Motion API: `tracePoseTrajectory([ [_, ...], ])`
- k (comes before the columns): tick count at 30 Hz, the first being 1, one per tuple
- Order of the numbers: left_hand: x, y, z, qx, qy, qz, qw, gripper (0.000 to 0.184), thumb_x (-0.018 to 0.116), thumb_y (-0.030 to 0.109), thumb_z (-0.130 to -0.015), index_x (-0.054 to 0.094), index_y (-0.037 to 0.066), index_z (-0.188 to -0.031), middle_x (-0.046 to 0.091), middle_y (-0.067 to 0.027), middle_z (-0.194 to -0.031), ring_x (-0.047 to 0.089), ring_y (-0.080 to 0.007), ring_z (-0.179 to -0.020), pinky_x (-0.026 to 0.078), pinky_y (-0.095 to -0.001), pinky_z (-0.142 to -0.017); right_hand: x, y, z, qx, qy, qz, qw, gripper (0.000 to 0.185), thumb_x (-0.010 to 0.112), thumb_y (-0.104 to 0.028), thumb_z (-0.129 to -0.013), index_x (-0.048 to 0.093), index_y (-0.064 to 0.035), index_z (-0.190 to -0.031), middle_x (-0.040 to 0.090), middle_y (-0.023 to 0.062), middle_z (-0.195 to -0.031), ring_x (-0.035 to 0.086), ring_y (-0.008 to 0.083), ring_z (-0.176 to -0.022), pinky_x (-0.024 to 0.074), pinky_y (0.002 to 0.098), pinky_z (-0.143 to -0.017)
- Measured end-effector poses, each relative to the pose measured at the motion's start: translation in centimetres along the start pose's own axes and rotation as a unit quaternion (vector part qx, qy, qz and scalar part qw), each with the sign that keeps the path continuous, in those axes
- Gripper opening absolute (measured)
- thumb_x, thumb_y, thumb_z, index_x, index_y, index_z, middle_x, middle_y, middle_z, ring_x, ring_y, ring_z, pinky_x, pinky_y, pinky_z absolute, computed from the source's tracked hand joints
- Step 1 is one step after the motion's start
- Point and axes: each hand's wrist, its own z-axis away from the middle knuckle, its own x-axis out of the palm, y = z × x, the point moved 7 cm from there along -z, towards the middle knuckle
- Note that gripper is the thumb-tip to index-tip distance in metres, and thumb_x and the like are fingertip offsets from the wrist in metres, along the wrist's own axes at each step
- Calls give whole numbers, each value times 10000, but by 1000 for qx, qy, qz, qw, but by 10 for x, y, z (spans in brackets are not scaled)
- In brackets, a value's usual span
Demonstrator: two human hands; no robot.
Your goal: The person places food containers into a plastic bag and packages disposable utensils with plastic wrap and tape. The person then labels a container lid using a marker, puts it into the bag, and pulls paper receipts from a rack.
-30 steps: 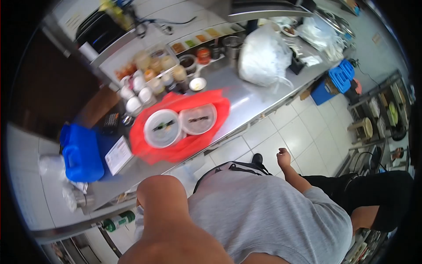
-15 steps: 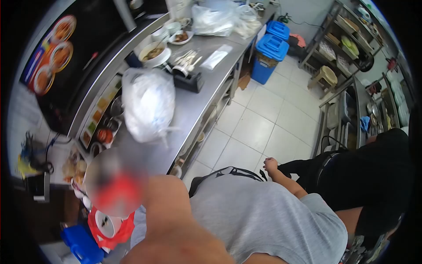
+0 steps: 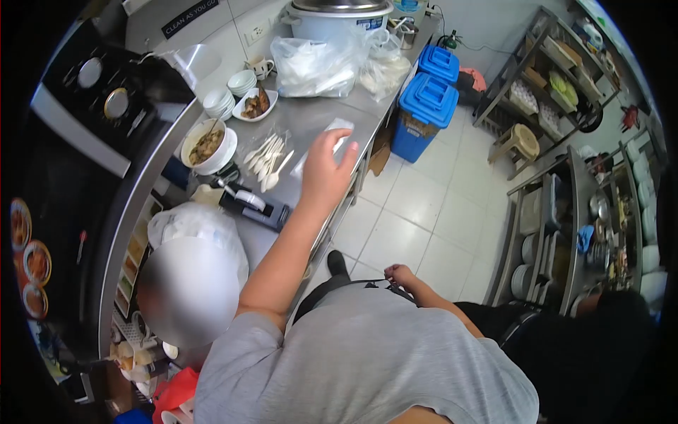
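My left hand (image 3: 328,168) is stretched over the steel counter, thumb and fingers apart, holding nothing I can see. Behind its fingers lies a white packet (image 3: 300,167), partly covered by the hand. White plastic spoons (image 3: 267,164) and a black tape dispenser (image 3: 256,206) are to its left. My right hand (image 3: 400,275) is at waist height by a dark strap, fingers curled; whatever it may hold is hidden. A white plastic bag (image 3: 205,220) sits nearer on the counter, partly covered by a blurred patch.
A bowl of food (image 3: 212,147), a dish of meat (image 3: 256,104), stacked cups (image 3: 242,83) and filled plastic bags (image 3: 318,67) stand farther along the counter. Blue lidded bins (image 3: 424,116) and a stool (image 3: 515,145) stand on the floor. A person in black (image 3: 586,353) is at right.
My left arm, earlier bent back close to the camera, is now extended over the counter. The view has shifted, showing more of the counter's far end. My right hand stays near my waist.
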Motion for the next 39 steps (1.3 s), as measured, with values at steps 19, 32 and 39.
tracePoseTrajectory([
  [19,115,-194,-8,-116,-78,-107,984,218,609,129,-829,625,48,-1031,624,-63,-884,602,-227,-868,382,-427,-952,-234,-165,-169,-91,27,341,935,260,612,-293,-798,692,-76,-918,659,105,-751,640,231,-675,499,357,-625],
  [32,169,-127,-141,-338,208,354,847,409,522,305,-946,507,7,-1227,594,-90,-1140,565,-158,-1023,414,-269,-901,-167,-643,14,-473,-249,81,841,279,650,-98,-826,632,-41,-1098,658,89,-1029,611,187,-972,436,311,-930],
  [39,221,-98,-123,-443,109,733,505,452,492,330,-930,455,13,-1251,579,-153,-1144,588,-247,-1019,457,-375,-921,-167,-584,54,-776,-237,267,520,224,650,-44,-758,681,-68,-979,665,103,-944,635,274,-875,475,392,-934],
])
